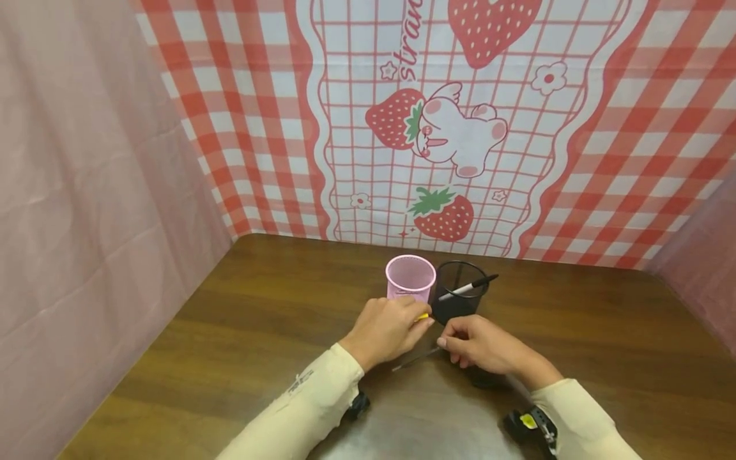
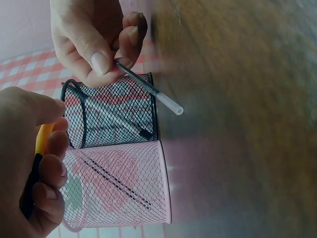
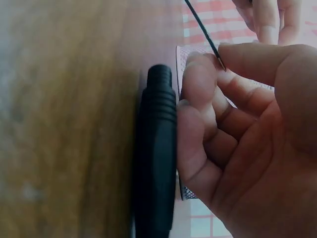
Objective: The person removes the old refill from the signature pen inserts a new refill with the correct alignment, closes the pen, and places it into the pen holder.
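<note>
My right hand (image 1: 483, 345) pinches a thin dark pen refill (image 2: 170, 103) between thumb and forefinger. Its pale translucent end points away from the fingers, while its brass tip shows at the fingertips in the right wrist view. In front of the pink mesh cup (image 1: 410, 258), my left hand (image 1: 388, 329) has its fingers curled round a slim yellow and black object (image 2: 44, 140), mostly hidden in the palm. A black ribbed barrel-like object (image 3: 157, 144) lies on the table beside the right hand; its kind is unclear.
Touching or close to the pink cup stands a black mesh cup (image 1: 460, 310), with a white and black pen (image 1: 468, 287) leaning in it. Thin dark sticks (image 2: 119, 183) show through the pink mesh. Behind the wooden table (image 1: 276, 287) hangs a strawberry-print cloth (image 1: 356, 128).
</note>
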